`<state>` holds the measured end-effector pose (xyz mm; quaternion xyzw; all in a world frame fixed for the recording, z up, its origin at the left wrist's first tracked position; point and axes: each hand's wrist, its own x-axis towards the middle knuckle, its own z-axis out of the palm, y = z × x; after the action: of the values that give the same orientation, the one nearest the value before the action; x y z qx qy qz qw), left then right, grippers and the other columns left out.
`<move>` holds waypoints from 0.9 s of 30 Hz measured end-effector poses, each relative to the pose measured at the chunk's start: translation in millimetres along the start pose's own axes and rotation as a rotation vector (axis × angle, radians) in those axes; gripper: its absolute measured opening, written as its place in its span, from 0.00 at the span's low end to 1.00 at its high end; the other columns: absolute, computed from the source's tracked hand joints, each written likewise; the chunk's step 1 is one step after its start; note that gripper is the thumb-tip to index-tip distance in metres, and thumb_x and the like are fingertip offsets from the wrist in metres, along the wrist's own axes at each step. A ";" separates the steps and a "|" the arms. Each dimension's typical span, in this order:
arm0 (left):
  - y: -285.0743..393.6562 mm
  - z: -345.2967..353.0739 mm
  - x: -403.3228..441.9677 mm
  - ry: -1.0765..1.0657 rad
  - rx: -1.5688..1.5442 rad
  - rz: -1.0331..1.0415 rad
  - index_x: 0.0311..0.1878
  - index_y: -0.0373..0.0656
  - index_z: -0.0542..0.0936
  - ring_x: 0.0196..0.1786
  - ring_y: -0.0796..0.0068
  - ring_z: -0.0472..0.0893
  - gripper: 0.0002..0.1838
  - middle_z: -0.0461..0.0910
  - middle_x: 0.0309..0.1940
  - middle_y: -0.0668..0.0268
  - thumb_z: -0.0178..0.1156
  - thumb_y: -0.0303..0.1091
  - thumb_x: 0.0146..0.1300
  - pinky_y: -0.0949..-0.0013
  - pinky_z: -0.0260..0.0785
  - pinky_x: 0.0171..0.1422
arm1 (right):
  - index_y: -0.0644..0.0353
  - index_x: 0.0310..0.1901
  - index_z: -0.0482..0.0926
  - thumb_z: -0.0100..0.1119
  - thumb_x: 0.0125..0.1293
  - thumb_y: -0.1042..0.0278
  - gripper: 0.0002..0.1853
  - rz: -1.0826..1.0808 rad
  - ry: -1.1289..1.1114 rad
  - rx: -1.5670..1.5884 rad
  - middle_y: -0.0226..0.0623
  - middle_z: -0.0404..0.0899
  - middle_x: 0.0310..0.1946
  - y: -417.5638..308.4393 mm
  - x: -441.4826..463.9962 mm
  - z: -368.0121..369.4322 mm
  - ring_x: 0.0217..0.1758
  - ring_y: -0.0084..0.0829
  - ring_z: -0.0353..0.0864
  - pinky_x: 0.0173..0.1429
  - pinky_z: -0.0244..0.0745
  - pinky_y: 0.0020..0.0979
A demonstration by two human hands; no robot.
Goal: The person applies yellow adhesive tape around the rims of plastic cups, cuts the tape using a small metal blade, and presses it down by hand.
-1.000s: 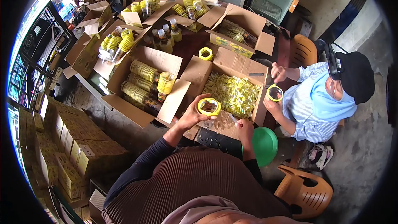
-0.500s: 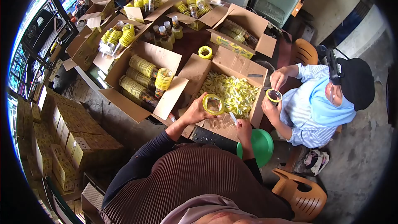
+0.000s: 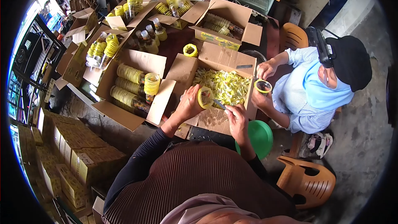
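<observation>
My left hand is closed round a clear plastic cup with a yellow rim, its mouth facing up and to the right. In my right hand is a knife, its thin blade pointing at the cup's side; I cannot tell whether it touches. Just beyond both hands, an open cardboard box holds a heap of yellow and whitish scraps. Left of it, another open box holds rows of stacked yellow-rimmed cups, with one stack upright at its right side.
On my right a co-worker holds a yellow-rimmed cup. A yellow ring-shaped piece and several bottles stand farther back. A green basin is by my right arm, near an orange chair. Cartons are piled at left.
My left hand has tilted the cup to the right. My right hand has risen and moved left, bringing the blade nearer the cup. The whole view has shifted slightly.
</observation>
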<state>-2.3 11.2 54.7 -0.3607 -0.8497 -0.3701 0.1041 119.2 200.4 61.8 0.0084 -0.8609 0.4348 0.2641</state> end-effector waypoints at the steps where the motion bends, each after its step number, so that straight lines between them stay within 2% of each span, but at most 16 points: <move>1: 4.2 -4.3 3.4 -0.052 0.026 -0.028 0.58 0.32 0.67 0.53 0.50 0.78 0.41 0.78 0.46 0.51 0.78 0.36 0.42 0.56 0.68 0.59 | 0.62 0.46 0.82 0.60 0.57 0.84 0.15 0.025 -0.015 0.011 0.41 0.75 0.33 1.4 -1.4 3.6 0.37 0.41 0.76 0.43 0.72 0.37; 4: 12.7 -11.8 8.7 -0.127 0.075 -0.065 0.55 0.34 0.69 0.50 0.50 0.77 0.38 0.78 0.44 0.52 0.77 0.38 0.43 0.55 0.68 0.56 | 0.61 0.45 0.82 0.61 0.58 0.83 0.13 -0.070 -0.047 -0.099 0.40 0.75 0.33 3.1 1.1 10.0 0.39 0.41 0.76 0.43 0.72 0.38; 6: 12.8 -11.7 8.0 -0.152 0.097 -0.077 0.54 0.36 0.70 0.49 0.50 0.77 0.36 0.78 0.42 0.53 0.76 0.39 0.43 0.56 0.68 0.55 | 0.60 0.44 0.83 0.61 0.56 0.82 0.14 -0.065 -0.061 -0.122 0.38 0.74 0.33 3.4 1.1 14.1 0.40 0.41 0.76 0.44 0.73 0.38; 9: 10.9 -8.8 7.0 -0.153 0.116 -0.111 0.52 0.37 0.70 0.50 0.51 0.78 0.35 0.79 0.42 0.53 0.76 0.41 0.43 0.55 0.68 0.56 | 0.58 0.44 0.83 0.61 0.51 0.82 0.17 -0.202 -0.050 -0.319 0.36 0.73 0.33 6.5 0.7 16.4 0.39 0.39 0.75 0.44 0.72 0.38; 12: 10.2 -6.6 8.9 -0.093 0.115 -0.051 0.49 0.37 0.70 0.46 0.50 0.80 0.33 0.80 0.38 0.50 0.75 0.40 0.42 0.55 0.71 0.52 | 0.57 0.45 0.82 0.61 0.50 0.81 0.18 -0.311 -0.066 -0.440 0.36 0.72 0.33 10.5 -0.8 14.4 0.38 0.38 0.74 0.43 0.71 0.38; 14: 9.7 -6.0 10.5 -0.185 0.073 -0.087 0.47 0.36 0.70 0.38 0.50 0.81 0.29 0.79 0.28 0.52 0.70 0.35 0.41 0.54 0.73 0.42 | 0.57 0.44 0.82 0.62 0.50 0.80 0.17 -0.360 -0.071 -0.479 0.34 0.72 0.32 13.0 -2.5 13.2 0.37 0.36 0.73 0.42 0.70 0.36; 15: 11.1 -6.2 10.7 -0.188 0.070 -0.084 0.47 0.36 0.70 0.38 0.50 0.81 0.29 0.79 0.28 0.52 0.70 0.35 0.41 0.54 0.73 0.42 | 0.58 0.43 0.82 0.62 0.50 0.79 0.16 -0.398 -0.077 -0.494 0.34 0.72 0.32 15.2 -3.4 13.4 0.37 0.35 0.73 0.42 0.70 0.36; 17: 14.2 -8.1 10.9 -0.334 0.090 -0.190 0.47 0.33 0.71 0.34 0.45 0.82 0.30 0.80 0.25 0.48 0.70 0.36 0.39 0.52 0.75 0.38 | 0.60 0.42 0.82 0.62 0.49 0.78 0.15 -0.470 -0.086 -0.505 0.32 0.71 0.32 22.2 -5.2 14.2 0.36 0.34 0.72 0.41 0.71 0.35; 21: 5.0 -5.6 8.9 -0.416 -0.006 -0.218 0.47 0.31 0.71 0.33 0.44 0.82 0.32 0.81 0.25 0.47 0.71 0.39 0.39 0.52 0.76 0.39 | 0.59 0.41 0.82 0.63 0.49 0.77 0.14 -0.466 -0.112 -0.495 0.33 0.72 0.32 29.1 -7.0 15.3 0.36 0.34 0.72 0.41 0.72 0.34; 23: -10.2 1.8 6.3 -0.378 -0.140 -0.229 0.45 0.33 0.75 0.38 0.48 0.84 0.31 0.83 0.31 0.50 0.76 0.41 0.41 0.57 0.76 0.43 | 0.58 0.41 0.83 0.62 0.49 0.78 0.14 -0.458 -0.066 -0.490 0.32 0.72 0.31 28.2 -7.6 17.1 0.36 0.34 0.73 0.41 0.72 0.34; 24: -24.1 10.1 3.5 -0.382 -0.143 -0.224 0.45 0.33 0.75 0.38 0.48 0.84 0.31 0.83 0.31 0.50 0.76 0.41 0.41 0.57 0.76 0.43 | 0.58 0.41 0.83 0.62 0.49 0.78 0.14 -0.453 -0.063 -0.495 0.32 0.72 0.31 27.5 -8.7 18.0 0.36 0.34 0.73 0.41 0.72 0.34; 26: -50.4 24.8 0.5 -0.444 -0.306 -0.097 0.51 0.30 0.72 0.40 0.51 0.84 0.39 0.82 0.33 0.47 0.78 0.46 0.40 0.59 0.75 0.44 | 0.57 0.40 0.83 0.62 0.49 0.79 0.14 -0.389 0.001 -0.481 0.32 0.73 0.31 26.5 -10.8 21.4 0.36 0.34 0.73 0.40 0.72 0.35; 27: -51.0 23.1 3.8 -0.537 -0.318 -0.169 0.51 0.30 0.72 0.41 0.55 0.83 0.41 0.81 0.35 0.48 0.80 0.48 0.40 0.62 0.74 0.45 | 0.57 0.41 0.82 0.61 0.49 0.81 0.15 -0.330 0.007 -0.476 0.33 0.73 0.31 28.6 -13.5 24.6 0.36 0.36 0.74 0.40 0.72 0.37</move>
<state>-38.2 5.7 11.8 -0.3853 -0.8053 -0.3973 -0.2126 112.9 196.7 22.5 0.0849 -0.9248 0.1716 0.3288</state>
